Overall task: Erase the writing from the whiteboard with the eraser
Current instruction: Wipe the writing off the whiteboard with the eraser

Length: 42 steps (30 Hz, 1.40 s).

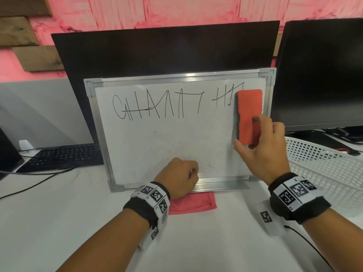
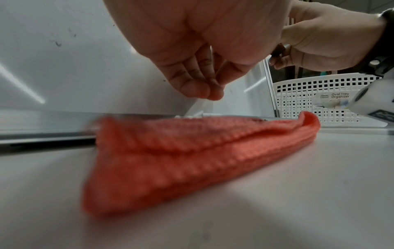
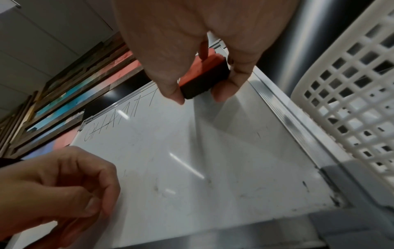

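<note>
A whiteboard (image 1: 167, 146) leans upright against a monitor, with black writing (image 1: 157, 107) across its top. My right hand (image 1: 249, 138) grips a red eraser (image 1: 249, 107) with a dark felt side, thumb on its left edge and fingers on its right. The eraser lies flat on the board's upper right, over the right end of the writing. In the right wrist view the right hand (image 3: 198, 94) pinches the eraser (image 3: 204, 75) against the whiteboard (image 3: 192, 151). My left hand (image 1: 180, 173) is curled in a fist against the board's lower edge; the left hand (image 2: 204, 91) holds nothing.
A folded red cloth (image 1: 192, 203) lies on the white table under the board's bottom edge. A white perforated basket (image 1: 324, 169) stands right of the board. A black keyboard (image 1: 66, 156) and cables lie at the left. A second monitor (image 1: 322, 71) stands at the right.
</note>
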{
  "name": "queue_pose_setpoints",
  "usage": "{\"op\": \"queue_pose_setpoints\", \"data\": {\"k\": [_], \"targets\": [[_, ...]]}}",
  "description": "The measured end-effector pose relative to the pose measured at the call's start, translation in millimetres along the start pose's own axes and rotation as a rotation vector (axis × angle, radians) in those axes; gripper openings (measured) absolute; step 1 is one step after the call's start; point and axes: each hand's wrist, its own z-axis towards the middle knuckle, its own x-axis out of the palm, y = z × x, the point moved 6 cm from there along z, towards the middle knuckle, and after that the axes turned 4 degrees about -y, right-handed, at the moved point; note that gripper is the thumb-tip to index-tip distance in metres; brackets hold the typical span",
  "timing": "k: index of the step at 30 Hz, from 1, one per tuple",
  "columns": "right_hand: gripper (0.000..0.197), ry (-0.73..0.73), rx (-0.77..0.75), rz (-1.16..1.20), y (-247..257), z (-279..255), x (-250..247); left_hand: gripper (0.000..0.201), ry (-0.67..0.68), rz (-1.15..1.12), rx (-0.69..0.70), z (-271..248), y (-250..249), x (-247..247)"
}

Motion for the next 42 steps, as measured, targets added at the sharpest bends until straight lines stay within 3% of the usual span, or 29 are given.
{"op": "queue_pose_setpoints", "data": {"k": [22,42], "targets": [[0.068,-0.016,0.002,-0.030,0,-2,-1,0.014,-0.011,-0.003,0.000,0,1,-1],[0.074,-0.050,-0.076,0.035,12,10,-3,0.015,-0.010,-0.008,-0.001,0,2,0]]}}
